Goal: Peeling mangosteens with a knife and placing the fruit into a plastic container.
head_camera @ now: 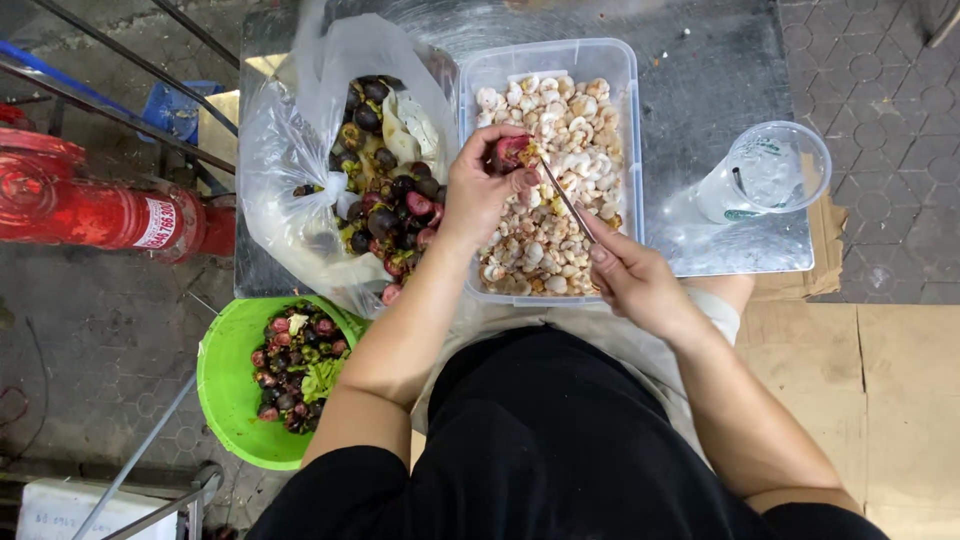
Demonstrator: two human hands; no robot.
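My left hand (478, 190) pinches an opened mangosteen (508, 152) over the tub (548, 60); my right hand (630, 280) grips a knife (566, 198). The blade points toward my left fingers, so a slip on wet rind could cut me.

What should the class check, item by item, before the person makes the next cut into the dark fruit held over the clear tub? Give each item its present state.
1. Left hand grips the mangosteen firmly: ok.
2. Knife tip is at the fruit, held by the right hand: ok.
3. Left fingertips clear of the blade edge: cannot tell.
4. Fruit sits above the clear tub of white flesh: ok.
5. Green bucket has room for more shells: ok.
6. Plastic cup stands away from both hands: ok.
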